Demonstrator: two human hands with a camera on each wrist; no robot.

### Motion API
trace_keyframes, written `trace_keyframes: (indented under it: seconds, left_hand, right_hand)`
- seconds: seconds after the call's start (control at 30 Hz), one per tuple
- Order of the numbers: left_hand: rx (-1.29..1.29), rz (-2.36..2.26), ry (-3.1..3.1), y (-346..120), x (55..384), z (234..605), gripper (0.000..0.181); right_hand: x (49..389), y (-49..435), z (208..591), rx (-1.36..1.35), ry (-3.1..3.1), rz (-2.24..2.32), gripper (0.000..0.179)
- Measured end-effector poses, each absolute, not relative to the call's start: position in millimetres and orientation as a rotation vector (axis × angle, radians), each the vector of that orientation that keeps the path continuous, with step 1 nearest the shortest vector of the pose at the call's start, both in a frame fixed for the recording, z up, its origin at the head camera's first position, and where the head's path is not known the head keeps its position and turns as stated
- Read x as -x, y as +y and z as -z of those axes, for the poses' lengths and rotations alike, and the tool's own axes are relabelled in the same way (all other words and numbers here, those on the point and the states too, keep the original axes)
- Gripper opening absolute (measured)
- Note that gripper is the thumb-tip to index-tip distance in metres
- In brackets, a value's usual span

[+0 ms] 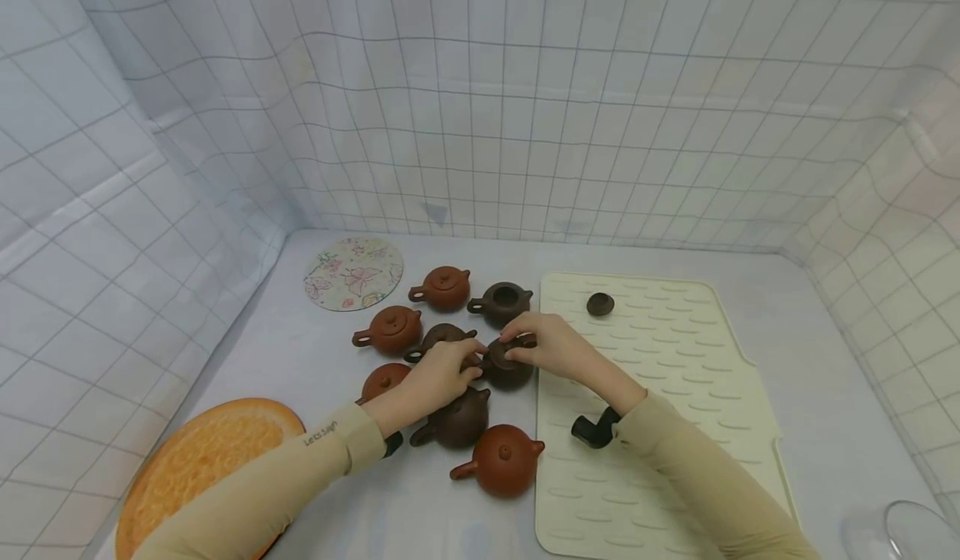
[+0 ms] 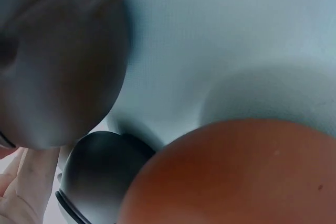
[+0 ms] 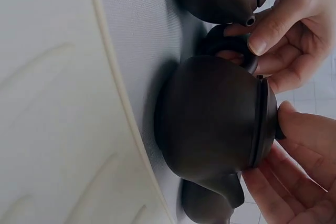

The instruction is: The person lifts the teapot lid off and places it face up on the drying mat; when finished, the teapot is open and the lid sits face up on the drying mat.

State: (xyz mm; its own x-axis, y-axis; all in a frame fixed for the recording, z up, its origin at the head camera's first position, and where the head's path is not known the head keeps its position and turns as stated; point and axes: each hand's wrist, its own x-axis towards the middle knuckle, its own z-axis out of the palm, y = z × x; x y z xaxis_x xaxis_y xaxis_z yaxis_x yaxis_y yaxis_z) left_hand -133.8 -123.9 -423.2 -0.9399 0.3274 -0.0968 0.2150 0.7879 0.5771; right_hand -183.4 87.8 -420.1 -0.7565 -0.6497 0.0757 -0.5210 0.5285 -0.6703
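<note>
A dark brown teapot (image 1: 508, 370) stands beside the left edge of a cream mat, with its lid on. My left hand (image 1: 438, 377) pinches its loop handle (image 3: 231, 45), thumb on the near side. On the lid (image 3: 266, 121), my right hand (image 3: 299, 166) has its thumb at the knob and its fingers by the rim near the spout (image 3: 226, 188). Behind stands another dark teapot (image 1: 504, 303), its top uncovered. A small dark lid (image 1: 600, 304) lies on the mat. The left wrist view shows a dark teapot (image 2: 58, 82) and a reddish teapot (image 2: 236, 177) close up.
Several other teapots stand to the left, including a reddish one (image 1: 506, 460) in front and another (image 1: 445, 287) at the back. The cream mat (image 1: 660, 427) covers the right side. A floral round mat (image 1: 354, 274), an orange disc (image 1: 217, 443) and a clear glass (image 1: 918, 535) lie farther out.
</note>
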Motion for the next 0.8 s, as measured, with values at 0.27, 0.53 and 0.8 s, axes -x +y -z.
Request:
trace_keyframes:
  seconds: [0.27,0.53,0.8]
  left_hand:
    - [-0.416,-0.874,2.809,-124.1,132.5,422.2,0.026]
    - [-0.430,-0.898,2.805,-124.4,132.5,422.1,0.025]
    - [-0.422,-0.906,2.810,-124.0,131.4,422.8,0.025]
  right_hand:
    - [182.8,88.6,418.9,1.036,2.614,1.039,0.020]
    - [181.2,90.0,420.1,1.067,2.657,1.041,0.019]
    - [182.1,95.1,423.1,0.942,2.569,1.259,0.020]
